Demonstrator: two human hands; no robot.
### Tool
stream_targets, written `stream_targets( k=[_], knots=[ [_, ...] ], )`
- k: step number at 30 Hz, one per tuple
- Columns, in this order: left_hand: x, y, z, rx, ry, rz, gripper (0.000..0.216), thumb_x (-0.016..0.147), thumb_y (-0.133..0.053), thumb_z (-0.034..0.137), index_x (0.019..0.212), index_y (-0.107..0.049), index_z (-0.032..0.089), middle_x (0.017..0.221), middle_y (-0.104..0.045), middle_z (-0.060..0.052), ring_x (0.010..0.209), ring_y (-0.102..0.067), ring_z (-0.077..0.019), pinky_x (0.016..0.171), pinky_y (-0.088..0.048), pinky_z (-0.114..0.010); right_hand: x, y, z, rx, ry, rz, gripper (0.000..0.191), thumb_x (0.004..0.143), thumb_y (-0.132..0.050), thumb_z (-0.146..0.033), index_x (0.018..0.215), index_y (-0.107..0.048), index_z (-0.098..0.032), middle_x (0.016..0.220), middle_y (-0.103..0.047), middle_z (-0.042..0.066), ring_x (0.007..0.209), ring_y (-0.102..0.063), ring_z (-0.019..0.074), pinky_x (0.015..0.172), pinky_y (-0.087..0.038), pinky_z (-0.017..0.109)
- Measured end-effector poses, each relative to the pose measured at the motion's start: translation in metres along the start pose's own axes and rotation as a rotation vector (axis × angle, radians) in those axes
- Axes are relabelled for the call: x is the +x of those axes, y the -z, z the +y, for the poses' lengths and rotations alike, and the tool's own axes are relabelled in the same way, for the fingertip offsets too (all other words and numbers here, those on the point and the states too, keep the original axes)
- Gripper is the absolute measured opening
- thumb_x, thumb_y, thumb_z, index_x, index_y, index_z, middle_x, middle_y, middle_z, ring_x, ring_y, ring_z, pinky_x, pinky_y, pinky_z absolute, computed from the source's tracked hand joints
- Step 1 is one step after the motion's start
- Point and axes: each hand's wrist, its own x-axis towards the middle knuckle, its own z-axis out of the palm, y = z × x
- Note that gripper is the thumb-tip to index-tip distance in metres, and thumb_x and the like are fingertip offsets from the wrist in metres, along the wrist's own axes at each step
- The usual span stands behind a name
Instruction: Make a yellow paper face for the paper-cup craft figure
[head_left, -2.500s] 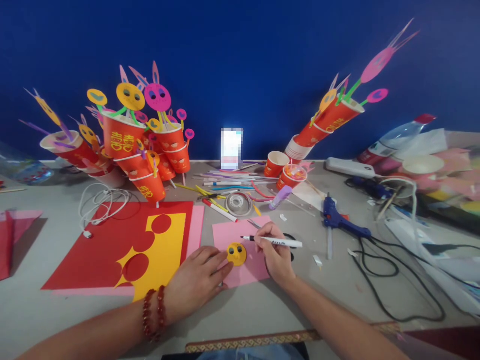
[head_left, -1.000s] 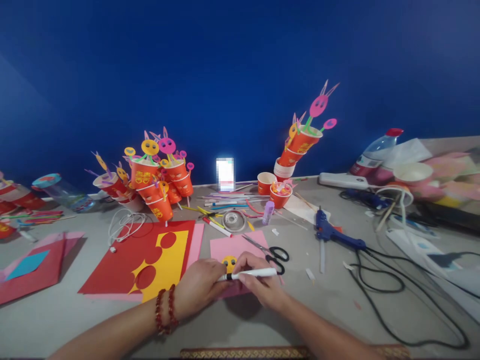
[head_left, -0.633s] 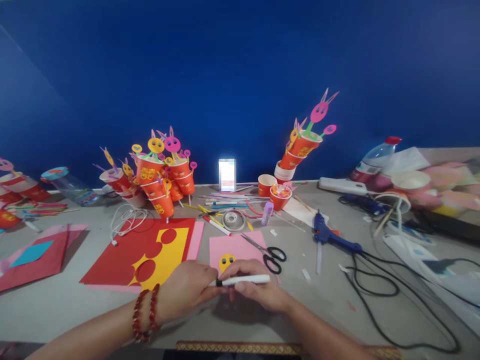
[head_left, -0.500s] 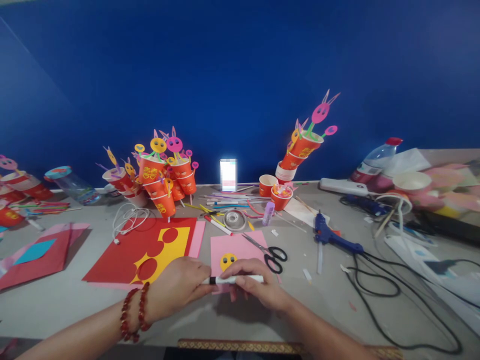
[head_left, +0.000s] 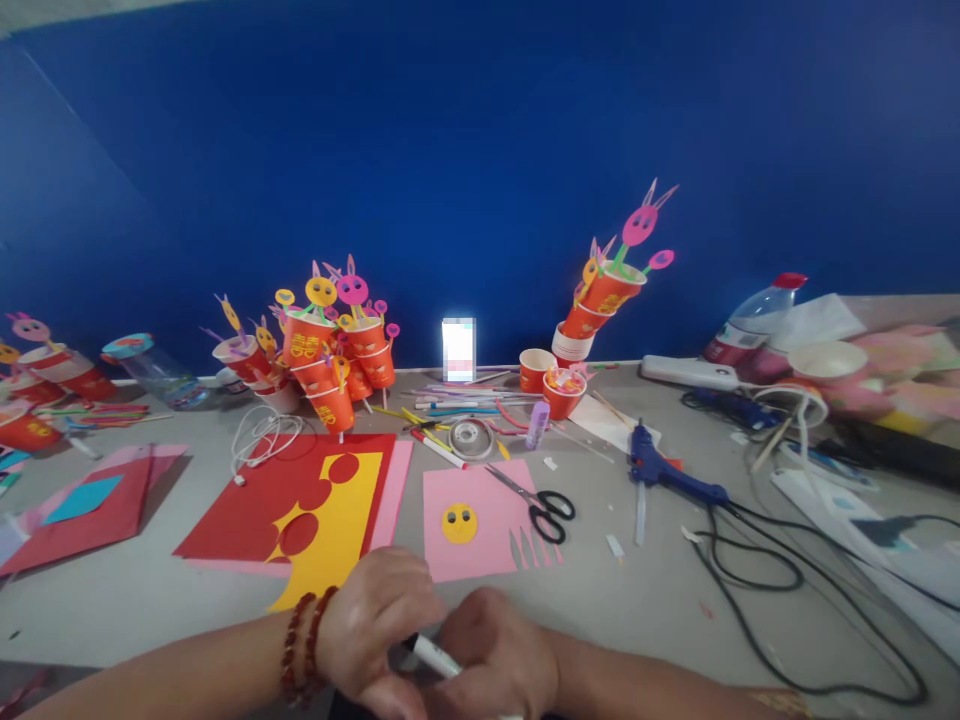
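Note:
Both my hands are low at the near table edge, closed on a white marker pen (head_left: 433, 657). My left hand (head_left: 375, 625), with a red bead bracelet on its wrist, grips the pen's dark end. My right hand (head_left: 491, 660) wraps the white barrel. Beyond them a yellow paper circle (head_left: 459, 523) with two drawn eyes lies on a pink paper sheet (head_left: 480, 550) with cut notches at its right edge. Black-handled scissors (head_left: 546, 505) lie beside that sheet.
A red and yellow paper sheet (head_left: 300, 500) with round cut-outs lies to the left. Orange paper cups (head_left: 330, 370) with paper bunny heads stand at the back, more cups (head_left: 600, 290) at the right. A blue glue gun (head_left: 660, 470), black cables, pens, tape roll (head_left: 470, 437) and bottle (head_left: 750, 320) lie around.
My hands have drawn back from the pink sheet to the near table edge, still together on the pen. The yellow circle now lies uncovered on the pink sheet.

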Motion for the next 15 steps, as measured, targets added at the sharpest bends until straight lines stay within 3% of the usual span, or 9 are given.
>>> stream_targets(
  k=[4, 7, 11, 13, 15],
  knots=[
    [0.01, -0.008, 0.013, -0.214, 0.099, 0.02, 0.033, 0.099, -0.038, 0.049, 0.11, -0.054, 0.022, 0.079, -0.066, -0.009, 0.07, -0.064, -0.0223, 0.067, -0.052, -0.037, -0.006, -0.001, 0.002, -0.031, 0.047, 0.032, 0.061, 0.101, -0.016, -0.049, 0.06, -0.053, -0.026, 0.051, -0.051, -0.001, 0.048, -0.049, 0.0154, 0.051, -0.038, 0.028],
    [0.013, -0.009, 0.023, -0.298, 0.057, 0.041, 0.026, 0.1, -0.039, 0.04, 0.108, -0.057, 0.023, 0.084, -0.068, -0.009, 0.078, -0.066, -0.0217, 0.073, -0.055, -0.036, -0.017, -0.005, 0.004, -0.143, 0.07, 0.009, 0.051, 0.099, -0.034, -0.039, 0.052, -0.049, -0.025, 0.049, -0.051, -0.002, 0.047, -0.048, 0.0142, 0.046, -0.029, 0.028],
    [0.008, -0.014, 0.033, -0.283, 0.036, 0.011, 0.028, 0.103, -0.036, 0.038, 0.11, -0.058, 0.023, 0.088, -0.072, -0.008, 0.086, -0.067, -0.0195, 0.081, -0.056, -0.032, -0.033, -0.02, 0.011, -0.127, 0.16, -0.036, 0.044, 0.092, -0.041, -0.034, 0.049, -0.05, -0.025, 0.05, -0.056, -0.001, 0.05, -0.051, 0.0153, 0.043, -0.026, 0.03],
    [0.002, -0.019, 0.038, -0.288, 0.044, 0.01, 0.03, 0.105, -0.033, 0.039, 0.112, -0.058, 0.024, 0.088, -0.074, -0.007, 0.086, -0.068, -0.0186, 0.081, -0.057, -0.03, -0.041, -0.03, 0.013, -0.083, 0.11, -0.047, 0.046, 0.09, -0.042, -0.033, 0.045, -0.045, -0.024, 0.047, -0.053, -0.001, 0.047, -0.047, 0.0139, 0.041, -0.022, 0.03],
    [-0.003, -0.025, 0.042, -0.313, 0.042, 0.044, 0.031, 0.106, -0.031, 0.04, 0.113, -0.057, 0.025, 0.086, -0.075, -0.005, 0.082, -0.068, -0.0179, 0.079, -0.057, -0.029, -0.048, -0.04, 0.015, -0.031, -0.043, 0.006, 0.051, 0.091, -0.044, -0.037, 0.042, -0.04, -0.023, 0.039, -0.044, -0.003, 0.04, -0.036, 0.0116, 0.039, -0.018, 0.028]
  ],
)
